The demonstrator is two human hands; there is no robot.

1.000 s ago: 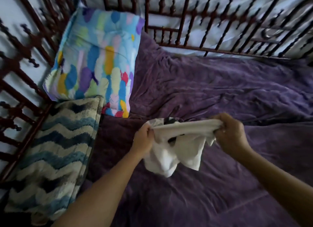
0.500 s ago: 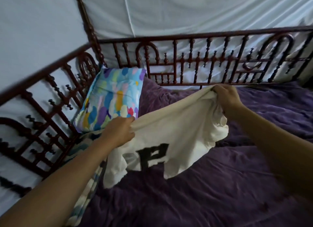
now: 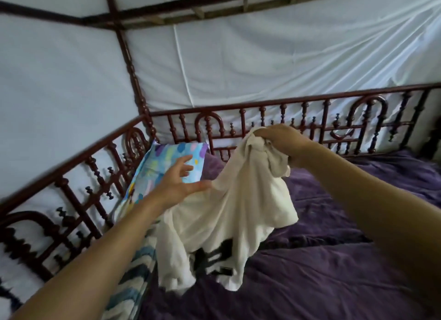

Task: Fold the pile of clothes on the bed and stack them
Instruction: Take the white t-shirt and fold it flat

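The task looks barely started: the right hand clutches in curled fingers a bunched cream T-shirt hanging unfolded above the left side of the bed, the left hand reaches at its edge with fingers spread, and no folded stack is visible.

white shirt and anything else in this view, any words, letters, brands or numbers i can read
Black print on the white shirt: bold block shapes, too blurred and creased to read.
Colourful pillow: painted blotches only, no text.
Nothing else in view shows writing.
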